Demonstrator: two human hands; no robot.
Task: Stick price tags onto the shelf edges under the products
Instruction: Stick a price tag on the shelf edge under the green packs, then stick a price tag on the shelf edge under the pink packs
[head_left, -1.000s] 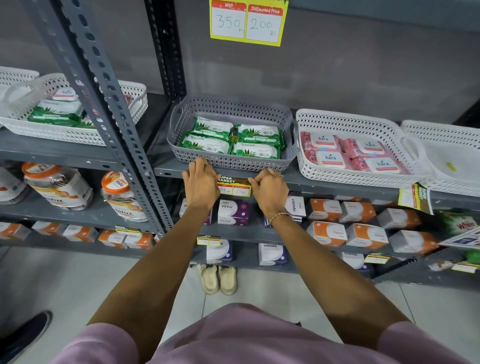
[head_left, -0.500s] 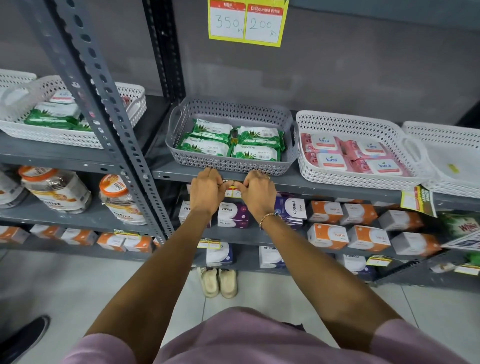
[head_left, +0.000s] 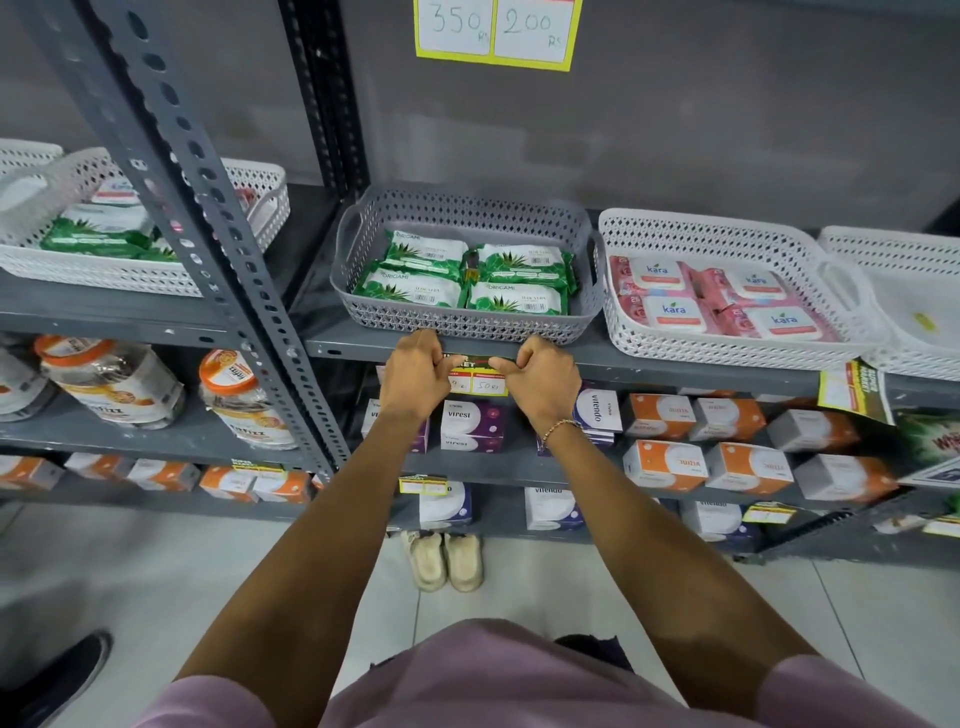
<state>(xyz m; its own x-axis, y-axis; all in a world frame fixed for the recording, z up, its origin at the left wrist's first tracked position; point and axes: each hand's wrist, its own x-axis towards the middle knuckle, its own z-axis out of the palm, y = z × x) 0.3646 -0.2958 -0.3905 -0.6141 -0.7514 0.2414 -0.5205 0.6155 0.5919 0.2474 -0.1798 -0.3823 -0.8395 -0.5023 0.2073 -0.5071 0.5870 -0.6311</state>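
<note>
Pressing the tag (head_left: 475, 376) against the shelf edge (head_left: 649, 361), your left hand (head_left: 415, 376) and right hand (head_left: 540, 382) are both curled, thumbs on its two ends. It sits just below the grey basket (head_left: 467, 322) of green packs (head_left: 467, 280); the price on it seems to read 50.

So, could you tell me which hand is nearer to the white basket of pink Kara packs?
Right. The right hand presses the price tag just left of and below the white basket; the left hand is farther left.
</note>
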